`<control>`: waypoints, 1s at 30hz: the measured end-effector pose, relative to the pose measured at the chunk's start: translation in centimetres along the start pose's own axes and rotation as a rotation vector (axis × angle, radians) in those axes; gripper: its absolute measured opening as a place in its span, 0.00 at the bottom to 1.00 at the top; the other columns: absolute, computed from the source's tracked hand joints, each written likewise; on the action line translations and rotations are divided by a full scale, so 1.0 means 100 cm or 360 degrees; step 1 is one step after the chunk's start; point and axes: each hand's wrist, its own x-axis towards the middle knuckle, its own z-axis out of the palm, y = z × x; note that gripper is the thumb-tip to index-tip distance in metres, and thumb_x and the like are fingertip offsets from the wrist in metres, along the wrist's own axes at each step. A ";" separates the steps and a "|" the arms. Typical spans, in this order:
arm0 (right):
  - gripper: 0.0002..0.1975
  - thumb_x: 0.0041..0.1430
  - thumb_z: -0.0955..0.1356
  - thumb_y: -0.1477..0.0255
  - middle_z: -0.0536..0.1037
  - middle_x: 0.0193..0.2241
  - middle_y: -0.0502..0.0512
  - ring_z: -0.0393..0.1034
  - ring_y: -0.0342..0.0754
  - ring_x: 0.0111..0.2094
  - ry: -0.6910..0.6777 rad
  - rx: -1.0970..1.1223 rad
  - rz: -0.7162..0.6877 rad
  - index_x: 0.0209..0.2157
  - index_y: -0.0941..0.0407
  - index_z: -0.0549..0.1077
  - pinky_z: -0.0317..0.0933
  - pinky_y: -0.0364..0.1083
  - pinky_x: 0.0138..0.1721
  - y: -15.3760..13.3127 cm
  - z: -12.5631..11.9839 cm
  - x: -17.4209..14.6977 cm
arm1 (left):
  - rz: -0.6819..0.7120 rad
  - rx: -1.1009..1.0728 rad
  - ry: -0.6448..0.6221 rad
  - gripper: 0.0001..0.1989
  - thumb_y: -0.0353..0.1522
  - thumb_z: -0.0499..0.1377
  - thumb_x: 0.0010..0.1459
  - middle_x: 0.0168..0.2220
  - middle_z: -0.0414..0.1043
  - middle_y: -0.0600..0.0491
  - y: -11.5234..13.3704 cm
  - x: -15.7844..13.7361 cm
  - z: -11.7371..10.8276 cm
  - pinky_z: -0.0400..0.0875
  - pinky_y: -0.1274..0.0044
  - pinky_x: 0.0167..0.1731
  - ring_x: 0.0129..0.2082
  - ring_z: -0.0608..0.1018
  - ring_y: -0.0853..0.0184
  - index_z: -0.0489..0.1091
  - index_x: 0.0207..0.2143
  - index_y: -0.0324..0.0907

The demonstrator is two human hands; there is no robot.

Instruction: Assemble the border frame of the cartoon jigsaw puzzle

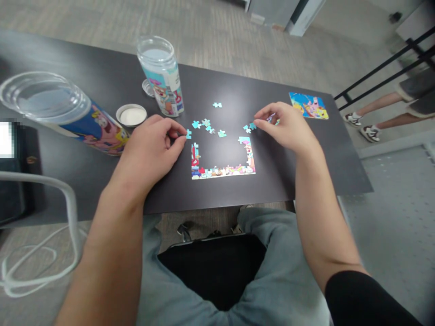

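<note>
My left hand (158,145) pinches a light-blue jigsaw piece (188,134) between thumb and index finger, just beyond the top left of a partly joined puzzle border (224,172). That border runs along the bottom and up both sides, with a bare middle. My right hand (285,124) has its thumb and index finger closed at a blue-green jigsaw piece (252,126), up and right of the border. More small pieces (273,119) show partly under that hand. Between the hands lie several loose jigsaw pieces (205,122), mostly light blue, and a single piece (217,105) sits farther back.
Two clear cartoon-printed jars stand at left, a near one (98,122) and a farther one (163,81). A white-lined lid (132,115) lies between them. A cartoon picture card (309,105) is at the dark table's (217,197) right. Someone's legs (384,105) show beyond.
</note>
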 end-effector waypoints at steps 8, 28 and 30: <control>0.12 0.71 0.83 0.66 0.90 0.48 0.56 0.76 0.54 0.39 -0.0147 0.0060 -0.0153 0.54 0.49 0.94 0.73 0.60 0.54 -0.008 0.010 -0.002 | 0.0008 0.0122 0.0110 0.08 0.39 0.68 0.78 0.48 0.81 0.48 0.008 0.004 0.006 0.80 0.62 0.49 0.44 0.82 0.55 0.88 0.52 0.50; 0.06 0.78 0.82 0.76 0.87 0.54 0.60 0.80 0.58 0.47 -0.0363 -0.0025 -0.0164 0.51 0.52 0.90 0.70 0.66 0.66 -0.089 0.039 0.000 | 0.0132 0.0332 0.0093 0.22 0.36 0.64 0.82 0.64 0.85 0.45 0.001 -0.008 0.017 0.86 0.60 0.59 0.59 0.88 0.46 0.94 0.68 0.57; 0.05 0.79 0.82 0.75 0.88 0.54 0.61 0.80 0.58 0.46 -0.0423 0.0012 -0.0132 0.49 0.52 0.88 0.70 0.65 0.64 -0.092 0.036 0.001 | 0.0092 0.0329 0.0123 0.23 0.36 0.62 0.83 0.65 0.85 0.44 0.001 -0.010 0.015 0.86 0.59 0.59 0.59 0.89 0.46 0.94 0.68 0.56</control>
